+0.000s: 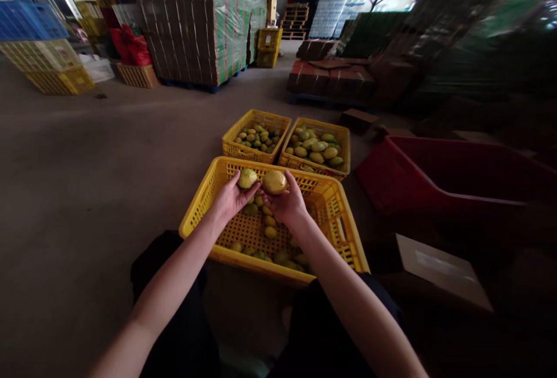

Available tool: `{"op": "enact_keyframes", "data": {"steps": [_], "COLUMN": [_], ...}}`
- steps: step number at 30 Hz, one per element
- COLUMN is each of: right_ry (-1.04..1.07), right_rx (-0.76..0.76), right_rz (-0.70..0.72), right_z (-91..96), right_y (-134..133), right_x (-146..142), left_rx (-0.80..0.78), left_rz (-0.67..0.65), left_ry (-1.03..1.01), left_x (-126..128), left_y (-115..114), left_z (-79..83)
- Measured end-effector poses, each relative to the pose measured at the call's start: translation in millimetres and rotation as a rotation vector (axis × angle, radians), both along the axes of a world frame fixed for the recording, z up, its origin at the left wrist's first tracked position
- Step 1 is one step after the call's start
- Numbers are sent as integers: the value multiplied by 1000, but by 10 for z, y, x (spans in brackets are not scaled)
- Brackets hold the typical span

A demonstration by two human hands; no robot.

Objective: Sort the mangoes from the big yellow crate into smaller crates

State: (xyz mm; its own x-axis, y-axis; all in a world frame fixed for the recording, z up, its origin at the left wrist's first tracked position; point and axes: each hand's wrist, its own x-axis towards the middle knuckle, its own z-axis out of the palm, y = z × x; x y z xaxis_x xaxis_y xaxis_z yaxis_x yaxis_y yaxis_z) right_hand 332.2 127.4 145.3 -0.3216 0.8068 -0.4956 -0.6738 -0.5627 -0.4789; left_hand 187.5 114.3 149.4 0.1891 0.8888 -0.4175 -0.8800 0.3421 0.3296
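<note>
Over a large yellow plastic crate point(198, 195), both my hands hold up a fruit. My left hand point(230, 197) is closed around a yellow-green oval fruit point(248, 178). In my right hand point(288, 201) sits a slightly larger, yellower oval fruit point(274, 182), gripped between thumb and fingers. The two fruits are side by side, a small gap between them. Below, more of the same fruit point(270, 232) lies loose in the crate, some along its near wall, and my forearms hide part of it.
Two smaller yellow crates, left point(226, 145) and right point(347, 152), stand just beyond, both holding fruit. A red tub point(378, 178) and a cardboard box point(439, 268) are to the right. Wrapped stacks of cartons point(183, 18) rise behind, with a pallet of flat boxes point(328, 79) at back right.
</note>
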Motion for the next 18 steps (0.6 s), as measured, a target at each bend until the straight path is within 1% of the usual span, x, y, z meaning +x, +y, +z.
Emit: {"op": "enact_keyframes", "data": {"steps": [8, 13, 16, 18], "right_ry": [-65, 37, 71, 69], "right_rx": [11, 68, 111, 104], "right_rz": [10, 35, -14, -43], "right_z": [19, 19, 34, 47], "right_y": [-11, -16, -11, -9], "right_x": [-11, 12, 22, 24], "left_rx": [20, 8, -8, -25], "left_rz": [-46, -66, -78, -85], "left_ry": [45, 68, 24, -10], "left_x": [4, -8, -34, -54], "left_y": [-7, -29, -34, -31], "left_z": [3, 40, 41, 29]}}
